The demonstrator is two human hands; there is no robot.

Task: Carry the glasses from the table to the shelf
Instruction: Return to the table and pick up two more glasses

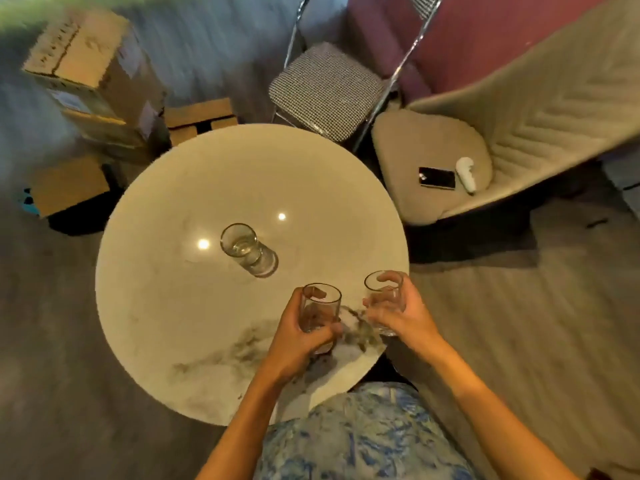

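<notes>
Three clear drinking glasses are at a round white marble table [166,299]. My left hand [298,344] is wrapped around one upright glass [320,304] near the table's front right. My right hand [401,313] grips a second glass [382,289] at the table's right edge, fingers curled over its rim. The third glass [247,249] stands alone near the table's middle, touched by neither hand. No shelf is in view.
A beige armchair [519,109] at the right holds a black phone [437,178] and a white controller [465,174]. A checked folding chair [325,88] stands behind the table. Cardboard boxes [93,74] are stacked at the back left. Grey floor surrounds the table.
</notes>
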